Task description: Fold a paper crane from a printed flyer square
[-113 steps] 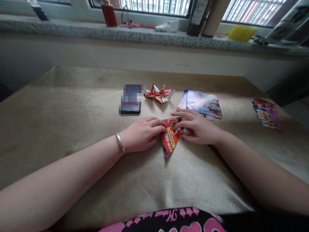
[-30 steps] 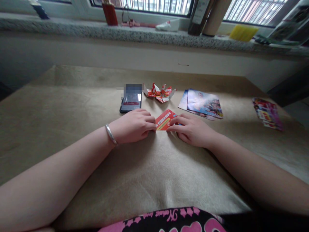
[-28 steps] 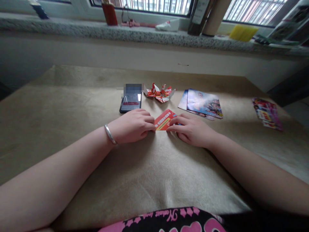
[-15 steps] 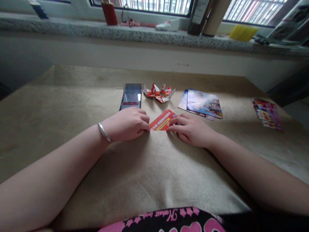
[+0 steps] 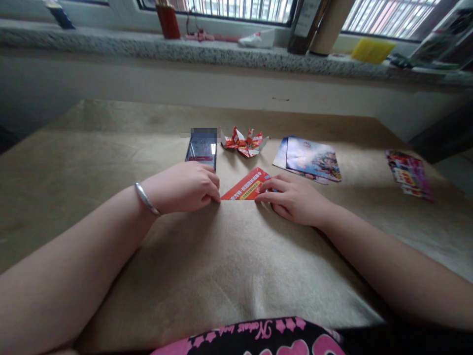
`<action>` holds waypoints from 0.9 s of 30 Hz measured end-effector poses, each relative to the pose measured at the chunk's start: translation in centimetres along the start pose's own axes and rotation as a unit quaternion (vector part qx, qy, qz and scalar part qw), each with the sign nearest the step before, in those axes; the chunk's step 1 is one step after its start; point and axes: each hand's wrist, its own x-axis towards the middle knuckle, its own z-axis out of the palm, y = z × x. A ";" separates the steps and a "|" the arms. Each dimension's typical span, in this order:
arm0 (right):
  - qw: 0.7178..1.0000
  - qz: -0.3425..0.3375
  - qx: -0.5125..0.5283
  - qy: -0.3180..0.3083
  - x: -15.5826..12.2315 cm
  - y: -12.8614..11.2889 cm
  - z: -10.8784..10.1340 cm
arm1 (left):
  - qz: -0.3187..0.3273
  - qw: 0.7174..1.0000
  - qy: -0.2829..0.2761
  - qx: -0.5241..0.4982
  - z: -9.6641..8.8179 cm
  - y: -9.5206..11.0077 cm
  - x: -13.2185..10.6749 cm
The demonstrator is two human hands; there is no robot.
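Note:
A red printed sheet of paper (image 5: 246, 188), folded into a triangle, lies on the table with its straight folded edge toward me. My left hand (image 5: 186, 188), fingers curled together, is at the paper's left corner with the fingertips on the crease. On the right part of the paper, my right hand (image 5: 293, 198) has its fingertips closed down on the edge, covering that corner. Just behind my left hand lies a phone (image 5: 202, 150) with its screen lit, partly covered by the hand. A red and white origami piece (image 5: 246, 144) stands behind the paper.
Printed blue picture sheets (image 5: 314, 159) lie stacked right of the origami. Farther right is a pile of colourful printed cards (image 5: 408, 175). Behind the gold-brown tabletop (image 5: 236, 261), a granite windowsill (image 5: 229, 52) holds a red lighter-shaped object (image 5: 168, 20), bottles and a yellow sponge-like block (image 5: 373, 50).
My left hand has slid left along the fold to the paper's corner, uncovering more of the red print. My right hand stays in the same place on the paper.

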 end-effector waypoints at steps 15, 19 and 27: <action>1.000 0.006 0.000 -0.001 0.1 -0.4 0.2 | -0.057 0.998 -0.003 -0.004 -0.2 0.6 0.0; 1.000 0.013 0.004 -0.010 0.9 -1.1 0.0 | 0.026 0.998 0.056 -0.026 0.8 1.7 0.8; 0.999 0.027 -0.027 -0.008 1.7 -1.5 -0.1 | -0.012 0.999 0.053 -0.001 1.9 2.4 1.2</action>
